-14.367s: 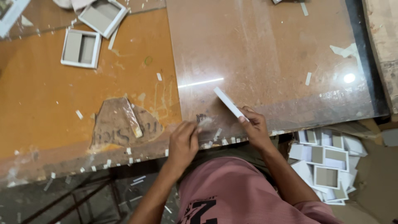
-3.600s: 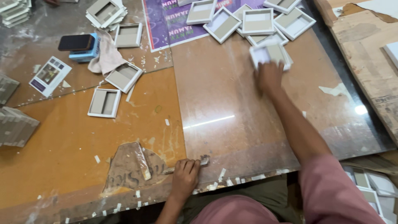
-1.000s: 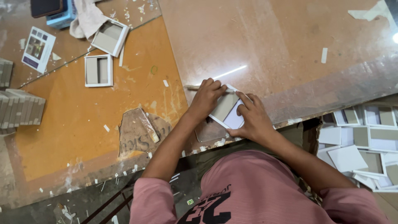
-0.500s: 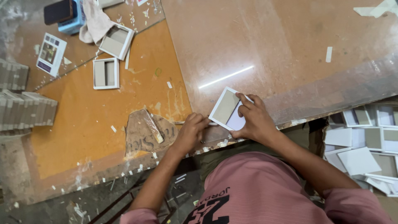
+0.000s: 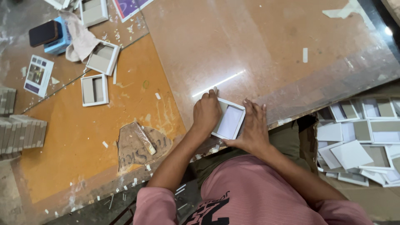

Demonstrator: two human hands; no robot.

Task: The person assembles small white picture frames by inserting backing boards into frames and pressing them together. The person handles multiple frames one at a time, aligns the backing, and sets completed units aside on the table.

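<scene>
A small white box tray (image 5: 230, 121) with a pale inside lies flat on the glass-topped table (image 5: 258, 50) near its front edge. My left hand (image 5: 206, 112) presses on the tray's left side, fingers curled over its rim. My right hand (image 5: 253, 127) lies flat against the tray's right side. Both hands touch it at once.
Two more white trays (image 5: 94, 89) (image 5: 103, 57) lie at the left, with a cloth (image 5: 81, 35), a blue box with a dark phone (image 5: 45, 33) and a printed card (image 5: 38, 76). Grey card stacks (image 5: 21, 132) stand far left. A heap of trays (image 5: 360, 137) fills a carton at the right.
The tray was held tilted in my right hand half a second ago; it now lies flat on the table, and my left hand has moved from the table edge onto it.
</scene>
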